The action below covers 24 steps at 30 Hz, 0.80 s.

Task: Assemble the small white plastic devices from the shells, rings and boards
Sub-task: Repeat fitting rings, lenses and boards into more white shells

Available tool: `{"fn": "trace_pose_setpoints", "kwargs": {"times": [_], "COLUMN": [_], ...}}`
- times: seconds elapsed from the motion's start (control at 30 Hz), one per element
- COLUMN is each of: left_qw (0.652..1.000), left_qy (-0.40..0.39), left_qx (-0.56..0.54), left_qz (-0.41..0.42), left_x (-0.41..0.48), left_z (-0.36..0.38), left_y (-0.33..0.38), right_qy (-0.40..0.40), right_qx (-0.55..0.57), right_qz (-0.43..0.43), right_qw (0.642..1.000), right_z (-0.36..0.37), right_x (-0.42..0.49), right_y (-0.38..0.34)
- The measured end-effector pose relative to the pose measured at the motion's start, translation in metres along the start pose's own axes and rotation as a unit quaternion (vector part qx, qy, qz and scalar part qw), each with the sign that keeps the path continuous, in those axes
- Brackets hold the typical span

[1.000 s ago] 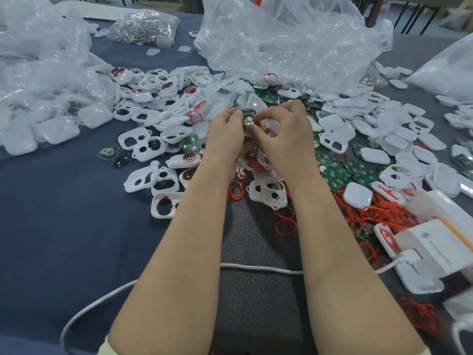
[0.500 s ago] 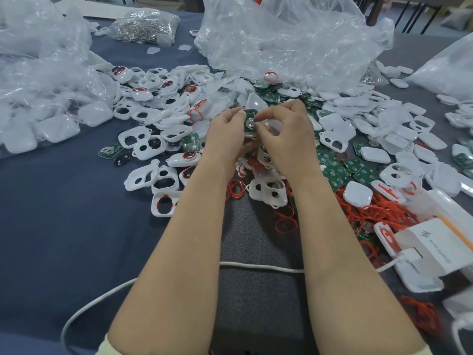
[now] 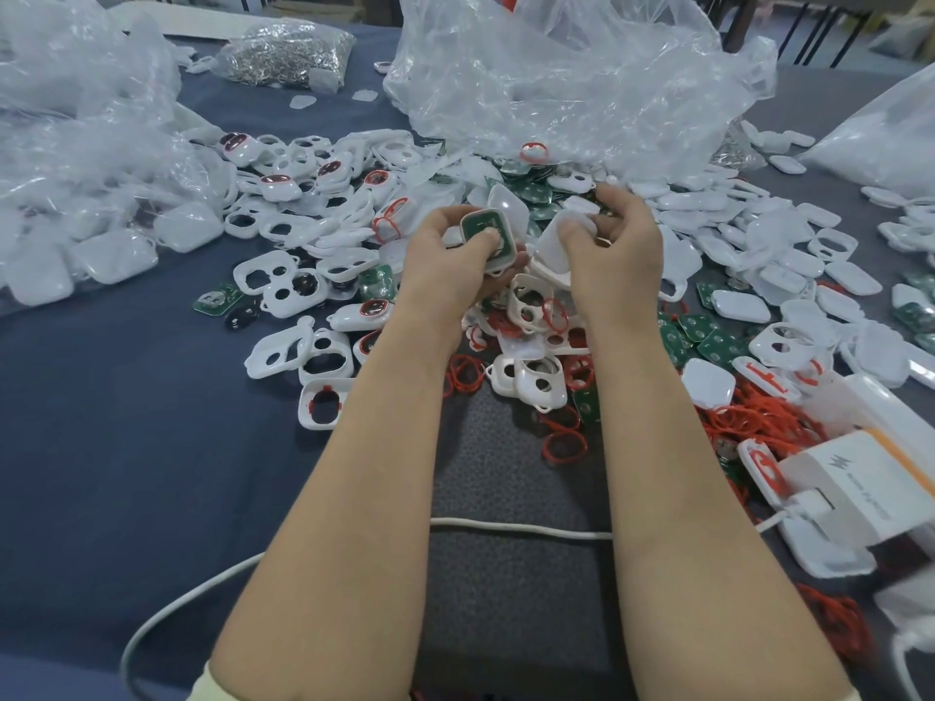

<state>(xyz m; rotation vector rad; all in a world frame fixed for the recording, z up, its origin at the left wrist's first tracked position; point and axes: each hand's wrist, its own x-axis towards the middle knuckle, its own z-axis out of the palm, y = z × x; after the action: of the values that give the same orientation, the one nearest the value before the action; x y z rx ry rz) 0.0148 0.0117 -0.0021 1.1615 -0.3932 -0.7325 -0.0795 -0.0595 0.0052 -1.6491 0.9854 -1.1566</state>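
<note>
Dark blue cloth-covered table [image 3: 126, 473] strewn with parts. Clear plastic bags [image 3: 556, 83] heaped at far edge. White shells [image 3: 738, 306], green boards [image 3: 708, 341] and red rings [image 3: 759, 422] scattered between. Left hand [image 3: 445, 260] curled round open shell [image 3: 507, 258], fitted board [image 3: 493, 225] pressed by thumb, raised above pile. Plain white cover [image 3: 556, 245] gripped by right hand [image 3: 614, 255], held just beside open shell.

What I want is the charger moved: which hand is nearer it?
Right. The right hand, gripping a lid, is beyond the charger and left of it; the left hand, holding a board-filled shell, is farther left.
</note>
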Motion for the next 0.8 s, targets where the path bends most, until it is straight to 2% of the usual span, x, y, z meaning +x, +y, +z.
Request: {"fn": "trace_pose_setpoints", "kwargs": {"times": [0.1, 0.2, 0.37, 0.43, 0.57, 0.8], "left_qw": [1.0, 1.0, 0.999, 0.999, 0.997, 0.998], "left_qy": [-0.002, -0.007, -0.013, -0.015, -0.006, -0.002], "left_qx": [0.001, -0.01, -0.042, -0.044, -0.063, -0.043], "left_qz": [0.01, 0.013, -0.004, -0.018, -0.041, -0.038], "left_x": [0.0, -0.0011, -0.0026, -0.003, -0.0026, -0.0027], "left_z": [-0.0001, -0.0005, 0.0002, 0.0015, 0.0032, 0.0017], "left_y": [-0.0012, -0.0002, 0.0016, 0.002, 0.0031, 0.0025], "right_qy": [0.002, -0.013, -0.007, -0.009, -0.053, -0.055], "right_qx": [0.088, 0.145, 0.137, 0.138, 0.211, 0.187], "right_qz": [0.069, 0.082, 0.068, 0.086, 0.136, 0.11], "right_qw": [0.994, 0.986, 0.988, 0.987, 0.966, 0.975], "right_z": [-0.0022, -0.0046, -0.0035, -0.0027, -0.0028, -0.0009], "right_x": [0.0038, 0.006, 0.0059, 0.0057, 0.007, 0.0088], "right_y": [0.0018, 0.0015, 0.0019, 0.0024, 0.0013, 0.0057]}}
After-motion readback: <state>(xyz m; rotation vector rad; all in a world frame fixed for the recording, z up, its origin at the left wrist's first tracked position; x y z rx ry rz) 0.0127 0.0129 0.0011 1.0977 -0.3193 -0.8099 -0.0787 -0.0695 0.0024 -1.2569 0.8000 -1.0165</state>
